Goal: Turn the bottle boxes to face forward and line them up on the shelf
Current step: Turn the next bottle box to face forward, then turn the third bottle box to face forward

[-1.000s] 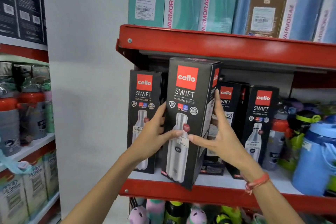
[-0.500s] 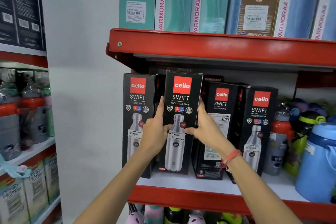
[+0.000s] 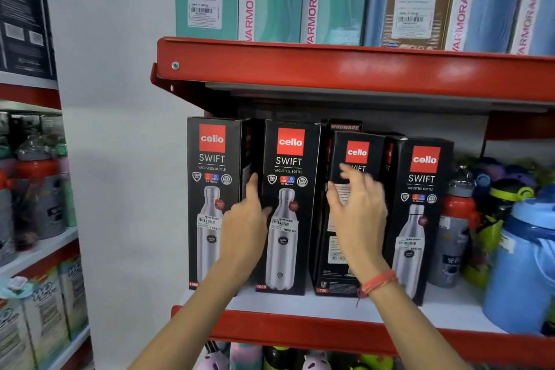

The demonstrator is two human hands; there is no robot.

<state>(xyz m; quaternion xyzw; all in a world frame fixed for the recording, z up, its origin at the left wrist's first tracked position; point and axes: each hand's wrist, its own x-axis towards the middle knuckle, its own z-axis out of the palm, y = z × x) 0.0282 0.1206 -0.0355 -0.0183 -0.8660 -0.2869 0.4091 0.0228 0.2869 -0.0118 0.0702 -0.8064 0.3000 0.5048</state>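
While four black Cello Swift bottle boxes are seen standing upright on the white board of the red shelf point(image 3: 300, 330), two bare hands are held in front of them. The first box point(image 3: 214, 204) and the second box point(image 3: 286, 207) show their front face with the steel bottle picture, and they are placed side by side. The left hand point(image 3: 244, 228) is laid at the left edge of the second box, in the gap between these two boxes; its fingers point(image 3: 253, 186) are stretched upward and loosely open, and the thumb touches the front of the box, so nothing is gripped. The third box point(image 3: 357, 153) is turned, so that a side with small printed text faces out. The right hand point(image 3: 357, 219) is held before this box with spread, open fingers point(image 3: 350, 173); it is blurred, and contact cannot be told. The fourth box point(image 3: 422, 213) faces forward at the right, just beside the third. A red thread band point(image 3: 380, 282) is worn on the right wrist.
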